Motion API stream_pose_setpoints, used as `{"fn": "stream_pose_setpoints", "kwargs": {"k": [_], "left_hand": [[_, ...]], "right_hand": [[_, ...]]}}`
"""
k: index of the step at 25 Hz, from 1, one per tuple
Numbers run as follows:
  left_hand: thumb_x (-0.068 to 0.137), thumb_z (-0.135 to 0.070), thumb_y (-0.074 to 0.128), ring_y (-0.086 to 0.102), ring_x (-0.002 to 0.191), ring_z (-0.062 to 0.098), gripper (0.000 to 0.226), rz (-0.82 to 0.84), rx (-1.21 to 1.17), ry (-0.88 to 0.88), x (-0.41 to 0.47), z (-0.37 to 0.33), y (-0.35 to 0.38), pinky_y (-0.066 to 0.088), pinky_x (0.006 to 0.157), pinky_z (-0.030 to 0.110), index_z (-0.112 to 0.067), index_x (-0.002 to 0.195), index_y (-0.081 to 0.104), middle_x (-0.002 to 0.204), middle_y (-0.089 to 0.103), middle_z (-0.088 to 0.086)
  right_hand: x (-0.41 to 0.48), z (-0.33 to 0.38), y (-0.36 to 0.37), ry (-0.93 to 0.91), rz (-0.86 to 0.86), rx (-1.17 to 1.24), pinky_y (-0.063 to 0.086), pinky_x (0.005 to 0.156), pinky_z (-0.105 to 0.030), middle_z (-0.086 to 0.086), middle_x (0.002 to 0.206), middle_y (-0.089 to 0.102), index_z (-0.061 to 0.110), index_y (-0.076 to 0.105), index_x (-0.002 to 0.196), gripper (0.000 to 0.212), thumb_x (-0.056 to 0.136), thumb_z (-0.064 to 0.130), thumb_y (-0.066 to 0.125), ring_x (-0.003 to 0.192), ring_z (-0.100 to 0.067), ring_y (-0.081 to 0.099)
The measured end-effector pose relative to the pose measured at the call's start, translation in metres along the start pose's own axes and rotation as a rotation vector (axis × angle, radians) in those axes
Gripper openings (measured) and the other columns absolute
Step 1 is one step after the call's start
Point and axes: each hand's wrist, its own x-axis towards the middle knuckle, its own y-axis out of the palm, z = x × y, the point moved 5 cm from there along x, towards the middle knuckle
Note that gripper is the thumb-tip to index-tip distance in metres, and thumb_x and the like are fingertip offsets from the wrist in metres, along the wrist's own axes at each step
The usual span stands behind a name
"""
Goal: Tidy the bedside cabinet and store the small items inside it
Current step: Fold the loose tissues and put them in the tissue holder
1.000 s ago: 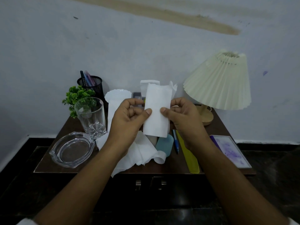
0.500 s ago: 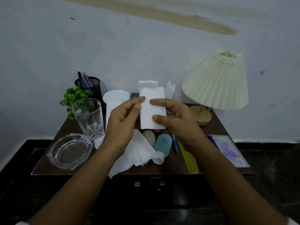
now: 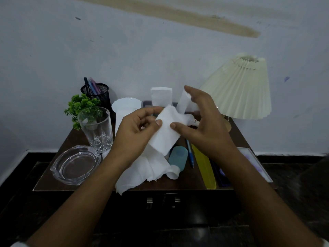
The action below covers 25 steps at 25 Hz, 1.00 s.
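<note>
Since half a second ago my right hand [image 3: 201,125] has let its fingers spread off the folded tissue [image 3: 164,131] and lifted toward one o'clock, so now only its thumb presses the tissue's right edge while the other fingers fan wide in front of the lamp [image 3: 240,90]. My left hand [image 3: 135,132] pinches the tissue's left edge between thumb and forefinger, and the tissue hangs tilted, above the middle of the bench [image 3: 199,182] and clear of it. Below it at six o'clock a loose heap of tissues [image 3: 140,172] lies on the bench, spilling over the front edge. Just to the right of the heap lies a teal bottle [image 3: 178,157] on its side, its white cap toward me, then a blue pen [image 3: 189,154], a yellow comb [image 3: 204,168] and a picture frame [image 3: 256,164] out at three o'clock. At nine o'clock a drinking glass [image 3: 96,129] stands upright, with a glass ashtray [image 3: 75,164] nearer me at eight o'clock. Behind the glass, at ten o'clock, are a small green plant [image 3: 80,106] and a mesh pen holder [image 3: 96,93]. At twelve o'clock, against the wall, stand a white plate [image 3: 124,106] and another white tissue piece [image 3: 161,96]. Under the front edge the cabinet doors [image 3: 163,207] are closed.
</note>
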Motion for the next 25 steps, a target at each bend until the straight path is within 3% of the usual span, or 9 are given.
{"fn": "stream_pose_setpoints", "kwargs": {"k": [3, 6, 8, 11, 13, 15, 17, 20, 25], "left_hand": [[0.092, -0.01, 0.072, 0.068, 0.098, 0.003, 0.024, 0.094, 0.215, 0.123, -0.003, -0.006, 0.006, 0.054, 0.088, 0.024, -0.021, 0.113, 0.077, 0.103, 0.074, -0.007], [0.085, -0.011, 0.08, 0.07, 0.1, 0.008, 0.024, 0.124, 0.23, 0.139, -0.004, -0.007, 0.008, 0.056, 0.09, 0.029, -0.022, 0.107, 0.078, 0.101, 0.074, -0.009], [0.082, -0.012, 0.083, 0.072, 0.093, 0.012, 0.026, 0.105, 0.201, 0.102, -0.003, -0.005, 0.005, 0.059, 0.084, 0.034, -0.023, 0.105, 0.076, 0.094, 0.075, -0.005], [0.081, -0.014, 0.083, 0.072, 0.091, 0.015, 0.036, 0.038, 0.132, 0.09, 0.0, -0.005, -0.001, 0.06, 0.079, 0.032, -0.021, 0.114, 0.071, 0.095, 0.075, 0.001], [0.084, -0.026, 0.08, 0.071, 0.095, 0.013, 0.035, 0.003, 0.054, 0.027, 0.001, -0.003, -0.003, 0.059, 0.079, 0.027, -0.024, 0.117, 0.07, 0.104, 0.075, -0.001], [0.09, -0.041, 0.066, 0.07, 0.091, 0.01, 0.025, -0.002, -0.077, -0.108, 0.001, 0.002, -0.002, 0.059, 0.075, 0.027, -0.027, 0.108, 0.075, 0.102, 0.076, -0.002], [0.097, -0.037, 0.061, 0.069, 0.078, 0.012, 0.021, -0.017, -0.096, -0.162, 0.0, 0.005, -0.003, 0.058, 0.063, 0.028, -0.026, 0.094, 0.079, 0.089, 0.077, 0.003], [0.095, -0.023, 0.068, 0.068, 0.071, 0.012, 0.01, -0.039, 0.003, -0.092, 0.0, 0.003, -0.003, 0.053, 0.053, 0.024, -0.024, 0.094, 0.078, 0.087, 0.077, 0.006], [0.085, -0.02, 0.08, 0.069, 0.081, 0.008, 0.016, -0.066, 0.024, -0.038, -0.001, -0.001, -0.002, 0.054, 0.064, 0.02, -0.018, 0.1, 0.074, 0.091, 0.075, -0.003]], "right_hand": [[-0.005, 0.002, 0.013, -0.093, 0.216, -0.077, 0.037, 0.116, -0.044, 0.005, 0.153, 0.046, 0.024, 0.041, 0.151, 0.084, 0.079, 0.036, 0.082, 0.143, -0.014, 0.037], [-0.009, 0.001, 0.027, -0.055, 0.333, -0.033, 0.051, 0.094, -0.037, 0.006, 0.124, 0.066, 0.024, 0.056, 0.135, 0.065, 0.077, 0.032, 0.084, 0.115, -0.01, 0.059], [-0.01, 0.0, 0.029, -0.015, 0.325, 0.022, 0.052, 0.078, -0.028, 0.009, 0.102, 0.068, 0.023, 0.064, 0.12, 0.046, 0.079, 0.03, 0.084, 0.095, -0.004, 0.061], [-0.005, -0.005, 0.025, 0.084, 0.285, 0.143, 0.055, 0.072, -0.036, 0.005, 0.088, 0.07, 0.019, 0.072, 0.099, 0.017, 0.085, 0.026, 0.079, 0.081, -0.009, 0.063], [-0.004, -0.008, 0.025, 0.141, 0.264, 0.211, 0.057, 0.075, -0.046, 0.001, 0.087, 0.072, 0.017, 0.074, 0.095, 0.009, 0.091, 0.025, 0.073, 0.081, -0.017, 0.066], [-0.004, -0.011, 0.022, 0.195, 0.227, 0.28, 0.059, 0.078, -0.05, 0.0, 0.09, 0.075, 0.017, 0.074, 0.098, 0.01, 0.094, 0.023, 0.067, 0.086, -0.021, 0.069], [-0.003, -0.013, 0.019, 0.238, 0.219, 0.341, 0.059, 0.079, -0.044, 0.002, 0.095, 0.076, 0.017, 0.073, 0.106, 0.014, 0.098, 0.02, 0.062, 0.089, -0.017, 0.07], [-0.007, -0.01, 0.024, 0.308, 0.293, 0.439, 0.059, 0.08, -0.036, 0.004, 0.103, 0.076, 0.021, 0.064, 0.122, 0.023, 0.1, 0.027, 0.061, 0.094, -0.012, 0.071], [-0.008, -0.002, 0.032, 0.279, 0.349, 0.317, 0.058, 0.088, -0.049, -0.002, 0.1, 0.074, 0.013, 0.068, 0.109, 0.016, 0.102, 0.022, 0.056, 0.092, -0.017, 0.07]]}}
